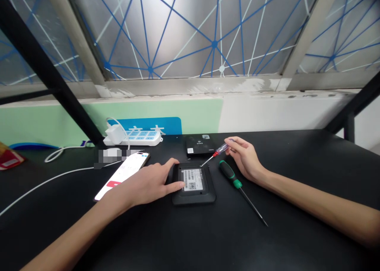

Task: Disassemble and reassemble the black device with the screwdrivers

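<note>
A black plastic device casing (208,196) with a white barcode label (192,180) lies flat on the black table. My left hand (151,184) rests on its left side, thumb on the label and fingers stretched over the far left edge. Between the fingers of my right hand (242,154) is a small screwdriver (221,148) with a clear purplish handle and a red collar. It slants down to the left, its tip at the casing's far right corner, where a screw seems to sit. A green-and-black screwdriver (231,175) lies just right of the casing.
Behind the casing is a flat black box (197,145). A lit phone (124,174) lies left, partly behind my left forearm. Farther back are a white power strip (145,137) with a plugged-in adapter (115,134) and a white cable (59,175). A red packet (10,158) sits far left.
</note>
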The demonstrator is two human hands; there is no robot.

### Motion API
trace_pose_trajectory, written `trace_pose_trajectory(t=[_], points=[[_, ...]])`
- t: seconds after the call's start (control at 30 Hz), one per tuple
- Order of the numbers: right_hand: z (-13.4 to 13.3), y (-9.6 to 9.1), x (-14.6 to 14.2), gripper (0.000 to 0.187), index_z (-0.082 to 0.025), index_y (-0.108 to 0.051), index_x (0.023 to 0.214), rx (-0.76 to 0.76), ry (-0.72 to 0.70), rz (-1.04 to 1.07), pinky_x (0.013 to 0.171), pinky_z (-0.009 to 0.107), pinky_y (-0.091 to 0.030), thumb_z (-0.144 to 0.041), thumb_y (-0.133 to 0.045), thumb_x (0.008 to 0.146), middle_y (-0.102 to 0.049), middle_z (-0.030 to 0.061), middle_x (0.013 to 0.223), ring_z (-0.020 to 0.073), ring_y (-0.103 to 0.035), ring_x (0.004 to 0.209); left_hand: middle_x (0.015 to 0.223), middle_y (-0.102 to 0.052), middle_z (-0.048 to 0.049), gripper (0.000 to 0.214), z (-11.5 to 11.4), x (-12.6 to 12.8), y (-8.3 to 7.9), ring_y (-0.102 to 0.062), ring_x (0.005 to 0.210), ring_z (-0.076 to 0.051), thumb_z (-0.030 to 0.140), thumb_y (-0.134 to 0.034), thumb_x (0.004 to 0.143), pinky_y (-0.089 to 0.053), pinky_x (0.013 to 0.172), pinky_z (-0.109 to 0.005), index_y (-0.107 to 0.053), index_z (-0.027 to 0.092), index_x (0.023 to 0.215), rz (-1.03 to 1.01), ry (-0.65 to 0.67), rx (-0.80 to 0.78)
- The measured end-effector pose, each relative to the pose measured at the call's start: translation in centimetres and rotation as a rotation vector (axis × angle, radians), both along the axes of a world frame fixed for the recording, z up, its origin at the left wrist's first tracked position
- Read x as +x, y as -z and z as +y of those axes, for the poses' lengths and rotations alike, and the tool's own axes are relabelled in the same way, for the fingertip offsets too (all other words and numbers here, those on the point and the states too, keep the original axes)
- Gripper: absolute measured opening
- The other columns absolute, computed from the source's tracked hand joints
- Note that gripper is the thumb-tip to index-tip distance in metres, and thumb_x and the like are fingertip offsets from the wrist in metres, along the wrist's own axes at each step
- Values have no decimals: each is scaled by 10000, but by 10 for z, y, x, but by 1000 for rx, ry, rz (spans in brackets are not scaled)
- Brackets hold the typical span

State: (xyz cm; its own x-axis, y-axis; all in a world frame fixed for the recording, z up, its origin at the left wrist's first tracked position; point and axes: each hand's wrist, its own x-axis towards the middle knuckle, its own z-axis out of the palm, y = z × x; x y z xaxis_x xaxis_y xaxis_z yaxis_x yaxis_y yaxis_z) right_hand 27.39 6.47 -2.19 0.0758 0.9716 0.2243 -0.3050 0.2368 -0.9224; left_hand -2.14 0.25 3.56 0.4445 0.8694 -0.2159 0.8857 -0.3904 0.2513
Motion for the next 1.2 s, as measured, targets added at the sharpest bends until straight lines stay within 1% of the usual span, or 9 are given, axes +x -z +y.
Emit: trace_pose_trajectory(t=[0.2,0.37,0.6,0.77,0.93,1.07,1.2], points=[[0,-2,-1,235,-189,-696,725,-21,29,35,576,276,-437,-342,-860,655,-572,0,697,118,-471,609,703,-545,2,697,0,3,-3,-512,606,-184,709,-343,917,-315,551,-264,-386,217,1409,12,-2,2],[0,-2,-3,280,-175,-684,714,-31,53,31,567,251,-427,-352,-881,624,-590,-6,691,99,-475,597,698,-537,8,700,0,3,-1,-505,591,-180,714,-346,913,-313,541,-266,-391,216,1402,3,-6,7],[2,2,-1,273,-177,-694,775,-3,66,-4,573,248,-427,-347,-868,652,-616,-5,725,96,-499,606,710,-563,2,696,-1,4,-1,-511,600,-189,707,-368,907,-312,554,-275,-406,216,1399,-1,-18,-3],[2,4,-1,262,-178,-692,819,15,64,-112,597,257,-430,-347,-845,689,-642,2,723,111,-542,631,715,-576,-1,692,0,4,0,-530,611,-196,705,-357,913,-317,552,-274,-391,222,1408,6,-21,2],[-1,5,-1,270,-183,-685,838,35,37,-256,680,287,-455,-351,-838,692,-678,19,754,148,-603,710,722,-594,-11,732,-1,3,2,-537,614,-198,722,-338,909,-320,554,-282,-395,201,1420,-1,-13,25],[-3,4,-2,266,-190,-683,848,56,13,-347,664,292,-450,-374,-819,712,-679,18,760,150,-602,690,727,-598,-13,747,-1,2,4,-537,612,-196,737,-330,903,-324,554,-283,-398,204,1422,-12,-15,29],[-3,4,-2,278,-191,-685,850,60,2,-386,667,297,-458,-390,-818,709,-683,21,761,156,-608,684,754,-604,-19,734,-1,4,3,-544,627,-200,739,-339,902,-324,558,-280,-390,223,1421,-8,-28,15]])
